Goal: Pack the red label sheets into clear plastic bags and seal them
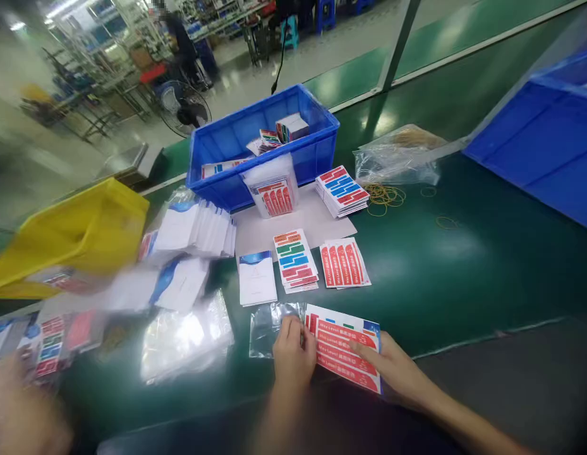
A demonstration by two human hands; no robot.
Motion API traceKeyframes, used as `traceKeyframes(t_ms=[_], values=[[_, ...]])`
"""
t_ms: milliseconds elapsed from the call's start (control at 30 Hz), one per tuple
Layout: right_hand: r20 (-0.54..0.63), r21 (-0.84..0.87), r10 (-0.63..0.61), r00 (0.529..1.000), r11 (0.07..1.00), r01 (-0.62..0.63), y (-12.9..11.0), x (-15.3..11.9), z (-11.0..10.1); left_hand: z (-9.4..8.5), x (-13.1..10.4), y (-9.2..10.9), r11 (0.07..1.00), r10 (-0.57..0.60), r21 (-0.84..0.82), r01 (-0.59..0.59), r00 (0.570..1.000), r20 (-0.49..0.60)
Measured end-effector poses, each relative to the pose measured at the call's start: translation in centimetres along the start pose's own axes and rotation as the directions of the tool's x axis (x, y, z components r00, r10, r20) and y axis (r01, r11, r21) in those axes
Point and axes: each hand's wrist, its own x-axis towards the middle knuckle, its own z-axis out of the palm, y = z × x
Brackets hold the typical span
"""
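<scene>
My right hand (pixel 392 363) grips a small stack of sticker sheets (pixel 343 351), with a red-and-white sheet on top and blue-edged paper showing behind it. At the stack's left end, my left hand (pixel 293 347) is closed in a pinch on a clear plastic bag (pixel 265 332). The bag lies on the table, and its mouth is partly hidden by my fingers. Just beyond are a white booklet pile (pixel 258 281) with a blue top band, a multicoloured sticker pile (pixel 296 262) and a red sticker pile (pixel 344 264).
A blue bin (pixel 265 158) holds printed packs; a filled bag (pixel 272 193) leans against it. Rubber bands (pixel 383 194) lie to the right. Booklet stacks (pixel 193 230), clear bags (pixel 189 335) and a yellow bin (pixel 84 234) are left. Another person's blurred hand (pixel 25 404) is lower left.
</scene>
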Motion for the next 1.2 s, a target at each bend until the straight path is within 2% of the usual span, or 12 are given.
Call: traceKeyframes(t_ms=[133, 233, 400, 500, 667, 767, 867, 967, 1033, 1133, 1200], values=[[-0.018, 0.069, 0.053, 0.998, 0.996, -0.051, 0.3, 0.2, -0.3, 0.7, -0.4, -0.2, 0.998, 0.006, 0.061, -0.007, 1.000, 0.018], [-0.053, 0.118, 0.101, 0.993, 0.989, -0.095, 0.3, 0.0, -0.4, 1.0, -0.6, -0.3, 0.998, 0.026, 0.063, -0.025, 1.000, -0.009], [-0.069, 0.115, 0.105, 0.992, 0.989, -0.097, 0.0, 0.0, -0.3, 1.3, -0.6, -0.2, 0.997, 0.069, 0.031, -0.068, 0.997, -0.026], [-0.054, 0.104, 0.127, 0.990, 0.987, -0.121, -0.3, 0.2, -0.2, 1.2, -0.6, -0.4, 0.995, 0.098, 0.006, -0.098, 0.995, 0.016], [0.025, 0.089, 0.096, 0.995, 0.991, -0.098, -0.8, 0.8, -0.3, 0.6, -0.4, -0.7, 0.987, 0.161, -0.042, -0.157, 0.980, 0.113], [0.007, 0.094, 0.087, 0.996, 0.992, -0.087, -0.5, 1.1, 0.0, 0.2, -0.2, -0.6, 0.985, 0.171, -0.057, -0.164, 0.975, 0.141], [0.015, 0.035, 0.018, 1.000, 0.999, -0.019, 0.1, 1.5, 0.5, 0.0, 0.0, -0.4, 0.986, 0.164, -0.040, -0.160, 0.976, 0.141], [0.076, -0.060, -0.012, 0.997, 0.998, 0.017, 0.2, 2.0, 0.8, -0.4, -0.1, -0.3, 0.992, 0.126, -0.002, -0.127, 0.985, 0.119], [0.039, -0.047, 0.016, 0.999, 0.999, -0.014, 0.1, 2.4, 0.8, -0.9, -0.1, -0.2, 0.996, 0.089, -0.005, -0.089, 0.990, 0.106], [-0.090, 0.038, 0.076, 0.993, 0.997, -0.073, -0.2, 2.5, 0.7, -1.7, -0.1, 0.0, 0.998, 0.044, -0.050, -0.039, 0.994, 0.102], [-0.056, 0.029, 0.073, 0.996, 0.997, -0.072, -0.5, 2.4, 0.9, -2.0, -0.2, 0.3, 0.997, 0.036, -0.066, -0.029, 0.994, 0.105]])
